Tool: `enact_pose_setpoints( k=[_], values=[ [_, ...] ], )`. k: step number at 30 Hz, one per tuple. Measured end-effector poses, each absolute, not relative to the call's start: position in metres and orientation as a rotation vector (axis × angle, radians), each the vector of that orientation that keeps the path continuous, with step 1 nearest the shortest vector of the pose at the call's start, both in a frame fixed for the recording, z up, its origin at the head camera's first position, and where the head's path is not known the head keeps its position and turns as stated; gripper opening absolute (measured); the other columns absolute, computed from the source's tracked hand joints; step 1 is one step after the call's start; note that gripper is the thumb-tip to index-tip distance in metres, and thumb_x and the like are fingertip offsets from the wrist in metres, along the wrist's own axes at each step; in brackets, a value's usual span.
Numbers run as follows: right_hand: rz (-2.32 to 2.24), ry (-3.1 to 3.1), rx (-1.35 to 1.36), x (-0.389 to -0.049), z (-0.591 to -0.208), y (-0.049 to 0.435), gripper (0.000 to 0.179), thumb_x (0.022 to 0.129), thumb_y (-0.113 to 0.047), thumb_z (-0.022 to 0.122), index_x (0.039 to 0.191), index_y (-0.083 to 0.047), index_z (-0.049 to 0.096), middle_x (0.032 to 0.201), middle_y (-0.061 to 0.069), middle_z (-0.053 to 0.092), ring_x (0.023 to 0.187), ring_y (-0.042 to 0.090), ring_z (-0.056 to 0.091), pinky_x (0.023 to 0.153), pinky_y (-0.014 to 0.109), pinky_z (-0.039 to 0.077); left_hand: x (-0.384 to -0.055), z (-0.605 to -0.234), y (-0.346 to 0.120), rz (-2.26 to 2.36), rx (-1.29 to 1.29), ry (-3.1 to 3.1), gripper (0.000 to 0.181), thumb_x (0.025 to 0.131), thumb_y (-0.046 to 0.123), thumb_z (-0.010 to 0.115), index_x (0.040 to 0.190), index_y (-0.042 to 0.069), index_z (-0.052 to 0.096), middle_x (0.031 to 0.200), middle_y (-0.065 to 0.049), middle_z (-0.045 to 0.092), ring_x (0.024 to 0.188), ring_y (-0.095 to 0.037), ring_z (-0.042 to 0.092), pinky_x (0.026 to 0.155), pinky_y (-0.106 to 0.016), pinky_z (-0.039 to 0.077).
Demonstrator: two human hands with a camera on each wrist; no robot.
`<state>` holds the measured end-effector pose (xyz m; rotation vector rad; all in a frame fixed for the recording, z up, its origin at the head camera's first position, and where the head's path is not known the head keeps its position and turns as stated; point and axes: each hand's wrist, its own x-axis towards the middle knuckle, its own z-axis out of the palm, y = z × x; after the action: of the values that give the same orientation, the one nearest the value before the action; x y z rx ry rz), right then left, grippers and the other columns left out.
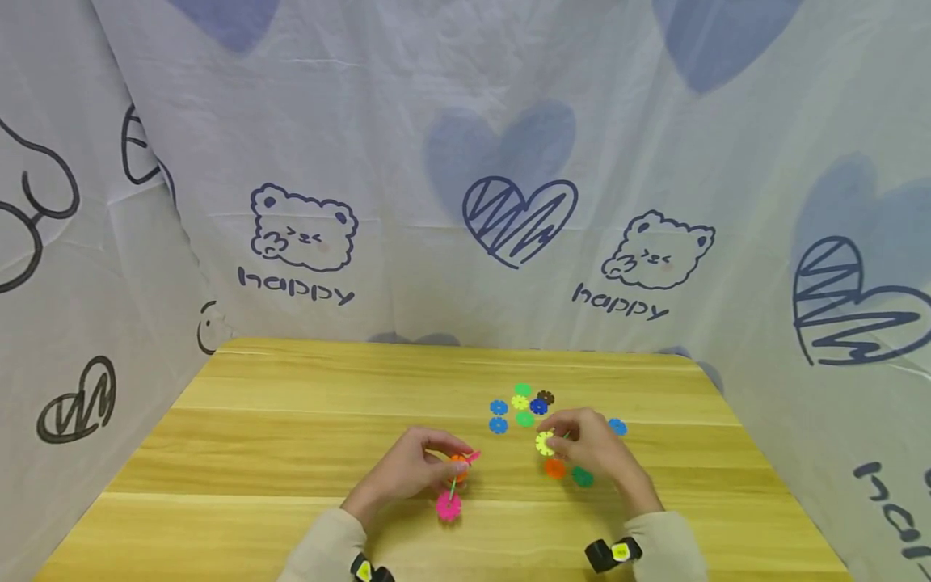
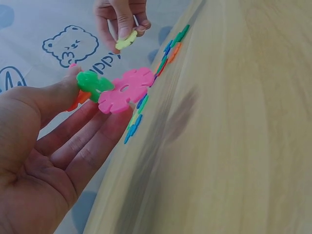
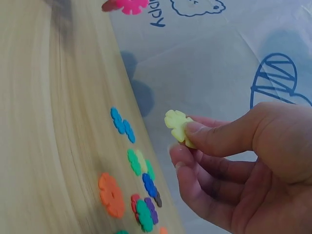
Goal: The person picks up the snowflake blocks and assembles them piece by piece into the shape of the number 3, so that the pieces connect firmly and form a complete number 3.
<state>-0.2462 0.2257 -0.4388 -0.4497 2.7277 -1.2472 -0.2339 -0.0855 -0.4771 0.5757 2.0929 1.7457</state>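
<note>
Yellow flower piece [image 1: 544, 443]: right fingers [image 3: 204, 202] pinched it | left fingers [image 2: 90, 153] pinched joined flower pieces [image 2: 114, 96] | white cloth [image 1: 407, 121] said "happy" | table [image 1: 291, 404] looked yellow, wooden

Before me I have a wooden table [image 1: 291, 404], its yellow-brown grain running side to side. Behind it I see a pale, creased cloth [image 1: 407, 275] printed with blue hearts [image 1: 502, 137], cartoon bears [image 1: 305, 230] and the word "happy". More printed cloth [image 1: 58, 323] hangs at my left and right.
</note>
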Motion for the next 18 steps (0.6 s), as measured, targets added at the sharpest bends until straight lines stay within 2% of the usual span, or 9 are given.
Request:
enact_pose_setpoints(
  k=[8, 15, 18],
  values=[
    [-1.286, 2.747, -0.455, -0.244, -0.439, 0.215, 0.018, 0.094, -0.003, 0.071, 0.111, -0.003, 0.076, 0.083, 0.006, 0.071, 0.069, 0.016, 0.062, 0.060, 0.024, 0.056, -0.234, -0.478, -0.084, 1.733, 0.589, 2.119, 0.023, 0.092, 0.010, 0.077, 0.115, 0.006, 0.077, 0.109, -0.027, 0.075, 0.084, -0.033, 0.078, 0.064, -0.036, 0.064],
    [-1.357, 2.753, -0.468, -0.242, -0.439, 0.205, 0.017, 0.093, 0.000, 0.072, 0.109, 0.000, 0.075, 0.084, 0.008, 0.073, 0.073, 0.026, 0.072, 0.067, 0.039, 0.063, -0.234, -0.478, -0.083, 1.725, 0.599, 2.140, 0.021, 0.091, 0.010, 0.078, 0.112, 0.007, 0.078, 0.097, -0.017, 0.079, 0.080, -0.028, 0.077, 0.063, -0.036, 0.064],
    [-1.394, 2.758, -0.480, -0.241, -0.439, 0.202, 0.016, 0.092, 0.001, 0.073, 0.107, 0.001, 0.076, 0.085, 0.010, 0.074, 0.073, 0.021, 0.072, 0.066, 0.033, 0.063, -0.234, -0.478, -0.083, 1.722, 0.596, 2.139, 0.020, 0.091, 0.011, 0.079, 0.111, 0.007, 0.078, 0.094, -0.014, 0.079, 0.079, -0.027, 0.077, 0.064, -0.038, 0.064]
  ],
)
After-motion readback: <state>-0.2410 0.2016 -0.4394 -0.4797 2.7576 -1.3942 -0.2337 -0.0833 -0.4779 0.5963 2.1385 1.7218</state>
